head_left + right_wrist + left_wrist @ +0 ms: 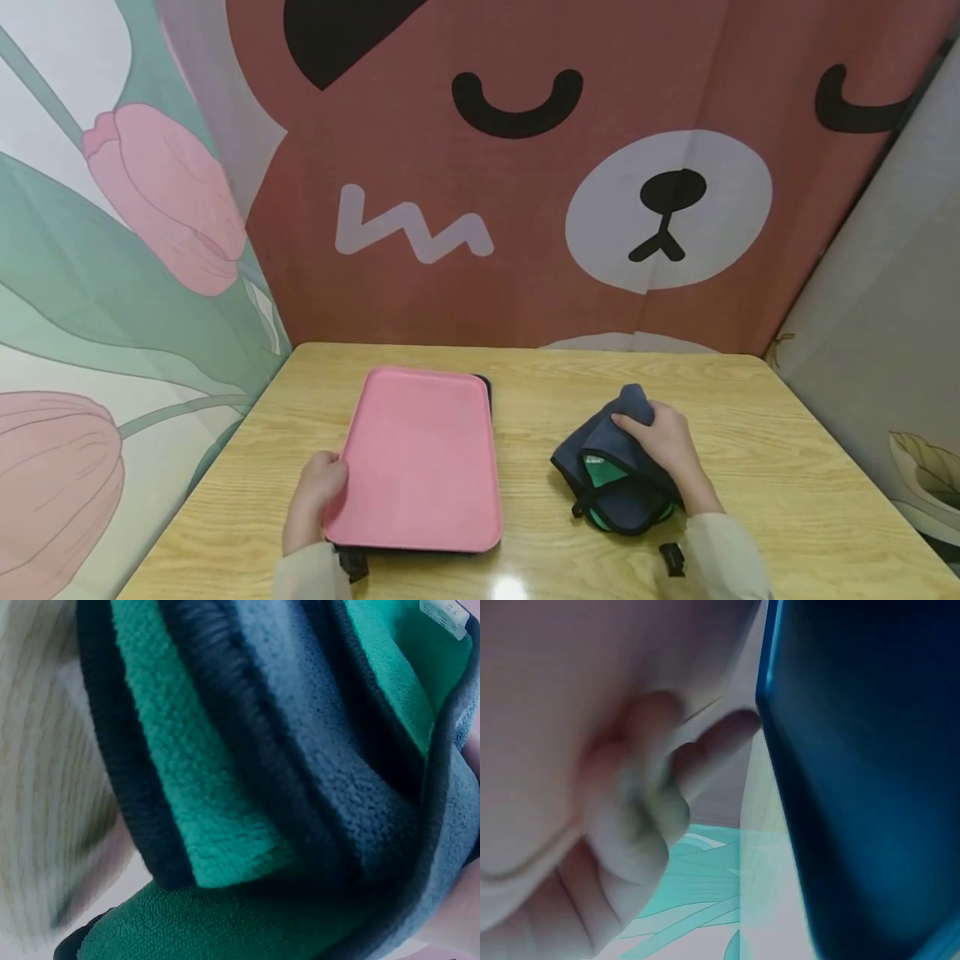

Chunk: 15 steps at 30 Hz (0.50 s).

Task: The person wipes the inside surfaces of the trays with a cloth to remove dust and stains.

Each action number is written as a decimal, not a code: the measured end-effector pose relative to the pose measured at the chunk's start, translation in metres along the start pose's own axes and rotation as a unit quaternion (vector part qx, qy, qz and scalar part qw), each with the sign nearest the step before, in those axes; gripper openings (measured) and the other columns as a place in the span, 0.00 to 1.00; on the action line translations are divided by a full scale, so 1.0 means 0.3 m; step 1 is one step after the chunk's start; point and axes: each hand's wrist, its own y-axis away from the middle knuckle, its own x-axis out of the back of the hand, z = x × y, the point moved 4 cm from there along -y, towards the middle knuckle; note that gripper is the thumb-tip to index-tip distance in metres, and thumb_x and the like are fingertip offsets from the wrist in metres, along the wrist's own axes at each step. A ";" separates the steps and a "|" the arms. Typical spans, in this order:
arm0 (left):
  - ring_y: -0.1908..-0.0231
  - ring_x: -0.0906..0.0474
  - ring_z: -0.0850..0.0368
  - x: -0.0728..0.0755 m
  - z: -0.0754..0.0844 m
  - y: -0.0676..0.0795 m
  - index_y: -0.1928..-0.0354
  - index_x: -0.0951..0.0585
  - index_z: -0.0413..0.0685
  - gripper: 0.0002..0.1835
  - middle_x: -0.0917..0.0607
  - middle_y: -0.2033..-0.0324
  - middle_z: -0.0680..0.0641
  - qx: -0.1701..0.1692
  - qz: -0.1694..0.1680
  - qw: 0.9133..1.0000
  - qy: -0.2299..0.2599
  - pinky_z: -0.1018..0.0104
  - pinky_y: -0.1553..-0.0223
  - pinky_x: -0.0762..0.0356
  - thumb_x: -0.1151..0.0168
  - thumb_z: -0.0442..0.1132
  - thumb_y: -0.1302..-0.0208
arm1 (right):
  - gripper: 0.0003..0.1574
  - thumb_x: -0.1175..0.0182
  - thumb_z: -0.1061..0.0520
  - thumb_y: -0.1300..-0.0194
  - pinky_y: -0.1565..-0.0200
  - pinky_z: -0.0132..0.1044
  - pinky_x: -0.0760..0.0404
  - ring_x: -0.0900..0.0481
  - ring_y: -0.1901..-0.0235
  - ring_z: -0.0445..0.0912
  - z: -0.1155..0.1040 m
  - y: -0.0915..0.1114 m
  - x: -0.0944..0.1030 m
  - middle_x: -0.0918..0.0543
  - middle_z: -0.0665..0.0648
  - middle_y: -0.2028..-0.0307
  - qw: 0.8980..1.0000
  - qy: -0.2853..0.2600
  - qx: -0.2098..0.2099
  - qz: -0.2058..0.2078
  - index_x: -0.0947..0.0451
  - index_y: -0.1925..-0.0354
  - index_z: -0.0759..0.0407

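At the left edge of a pink tray point(420, 458), my left hand point(318, 492) grips the rim. In the left wrist view its fingers point(712, 750) curl under the pinkish underside, with one fingertip right at the rim of a dark blue tray point(870, 780). From the head view that dark tray is mostly hidden below the pink one. My right hand point(667, 437) pinches a bunched cloth point(630, 508), thumb on the near side. The cloth is navy on one face and green on the other, with black edging and a white label point(445, 616).
Both trays and the cloth are over a light wood table point(525, 367). Small black pieces show by each sleeve, one at the left point(352, 564) and one at the right point(672, 559). A bear-print curtain point(525, 208) hangs behind the table, and a floral one point(112, 250) borders its left.
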 end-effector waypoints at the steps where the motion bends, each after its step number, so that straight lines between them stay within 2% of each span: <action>1: 0.71 0.29 0.48 -0.004 -0.004 -0.001 0.61 0.30 0.20 0.18 0.26 0.73 0.39 0.003 -0.005 1.000 0.010 0.55 0.68 0.29 0.63 0.32 0.40 | 0.47 0.43 0.44 0.41 0.50 0.58 0.37 0.40 0.47 0.70 0.000 0.001 -0.001 0.38 0.81 0.47 1.000 -0.002 -0.003 -0.001 0.44 0.44 0.83; 7: 0.76 0.30 0.54 -0.033 -0.024 -0.008 0.60 0.32 0.24 0.22 0.28 0.77 0.43 0.009 -0.043 0.996 0.079 0.61 0.73 0.30 0.70 0.39 0.31 | 0.48 0.43 0.44 0.42 0.49 0.58 0.38 0.41 0.47 0.70 0.000 0.002 -0.005 0.39 0.81 0.47 1.000 -0.011 -0.009 -0.001 0.45 0.44 0.83; 15: 0.79 0.31 0.56 -0.027 -0.027 -0.014 0.59 0.29 0.23 0.24 0.28 0.80 0.46 -0.037 -0.016 0.996 0.074 0.63 0.74 0.31 0.70 0.40 0.29 | 0.48 0.43 0.44 0.42 0.49 0.57 0.38 0.41 0.46 0.69 -0.006 0.006 -0.007 0.39 0.80 0.46 0.999 -0.032 -0.015 -0.003 0.45 0.43 0.82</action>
